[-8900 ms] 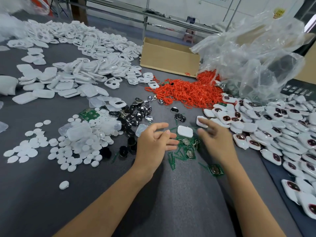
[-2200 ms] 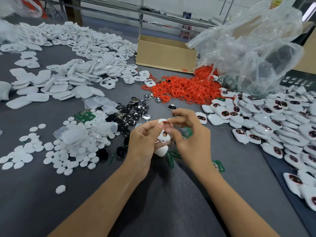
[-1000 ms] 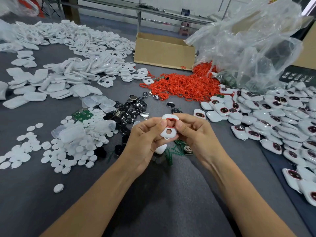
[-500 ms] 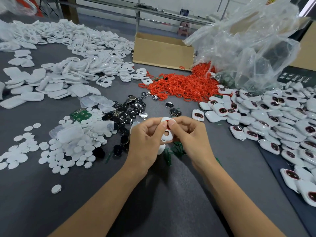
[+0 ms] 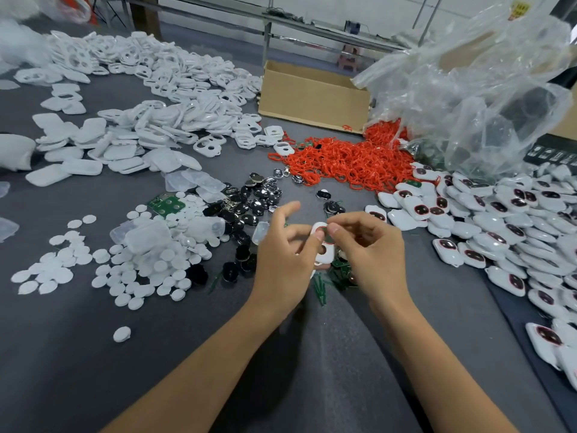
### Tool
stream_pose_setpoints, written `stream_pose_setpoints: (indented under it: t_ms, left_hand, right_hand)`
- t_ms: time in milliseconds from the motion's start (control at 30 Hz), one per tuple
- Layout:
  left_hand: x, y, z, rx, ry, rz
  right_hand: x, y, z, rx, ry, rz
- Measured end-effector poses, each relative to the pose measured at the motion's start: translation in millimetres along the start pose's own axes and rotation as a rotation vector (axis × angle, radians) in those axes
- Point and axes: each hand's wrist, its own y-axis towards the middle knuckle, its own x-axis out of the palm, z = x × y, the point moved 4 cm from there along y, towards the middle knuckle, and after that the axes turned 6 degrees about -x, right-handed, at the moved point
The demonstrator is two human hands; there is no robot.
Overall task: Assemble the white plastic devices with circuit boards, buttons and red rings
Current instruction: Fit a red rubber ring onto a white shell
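A white plastic shell [image 5: 324, 250] with a red ring in its upper opening is held between both hands above the table's middle. My left hand [image 5: 285, 254] pinches its left side with the thumb, its index finger raised. On the right side, my right hand [image 5: 368, 248] pinches the shell, thumb pressing on the ring. Green circuit boards [image 5: 338, 270] lie under the hands. Loose red rings [image 5: 346, 160] are heaped behind. Black and chrome buttons [image 5: 256, 198] lie to the left of centre.
Empty white shells [image 5: 150, 98] cover the far left. White round discs [image 5: 134, 267] lie near left. Finished devices [image 5: 499, 226] are piled at the right. A cardboard box [image 5: 312, 95] and a clear plastic bag [image 5: 480, 89] stand at the back.
Both hands have kept the shell between them and lowered it slightly. My left index finger has lifted off the shell, and my right thumb has moved onto the red ring.
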Motion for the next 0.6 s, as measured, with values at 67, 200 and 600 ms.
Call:
stream_pose_setpoints:
  t_ms: [67, 200, 600]
  left_hand:
    - [1.7, 1.0, -2.2, -0.024, 0.008, -0.013]
    - [1.1, 0.8, -1.1, 0.049, 0.072, -0.011]
    - [-2.7, 3.6, -4.5, -0.109, -0.106, -0.042]
  right_hand:
    - [-2.0, 1.0, -0.9, -0.013, -0.051, 0.029]
    - [0.2, 5.2, -8.9, -0.071, -0.096, 0.053]
    - [70.3, 56.0, -46.4, -0.26, -0.678, -0.376]
